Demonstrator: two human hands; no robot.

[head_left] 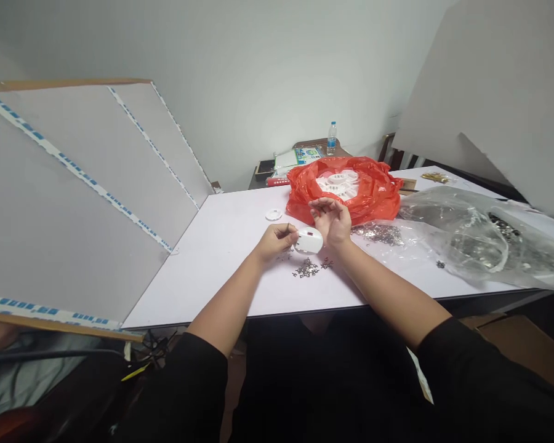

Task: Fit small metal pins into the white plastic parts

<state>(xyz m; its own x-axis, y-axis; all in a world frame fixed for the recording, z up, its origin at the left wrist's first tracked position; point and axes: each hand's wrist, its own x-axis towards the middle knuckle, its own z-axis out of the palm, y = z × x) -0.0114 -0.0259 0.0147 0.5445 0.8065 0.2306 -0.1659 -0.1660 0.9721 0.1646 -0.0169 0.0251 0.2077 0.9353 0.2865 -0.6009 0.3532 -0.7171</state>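
Observation:
My left hand (pixel 277 241) pinches the edge of a white oval plastic part (pixel 310 240) with a small dark red window, held above the table. Just right of that part, my right hand (pixel 333 223) is raised with its palm showing and its fingers apart and slightly curled. I see nothing held in it. Below the hands lies a pile of small metal pieces (pixel 306 268), with a smaller heap (pixel 326 263) beside it. A round white plastic piece (pixel 273 215) rests on the table beyond my left hand.
Behind my hands, a red plastic bag (pixel 300 187) holds several white parts (pixel 340 183). Clear bags (pixel 471 237) of small metal pieces cover the right side. A grey panel (pixel 83 203) stands along the left edge. A water bottle (pixel 332 139) stands at the back.

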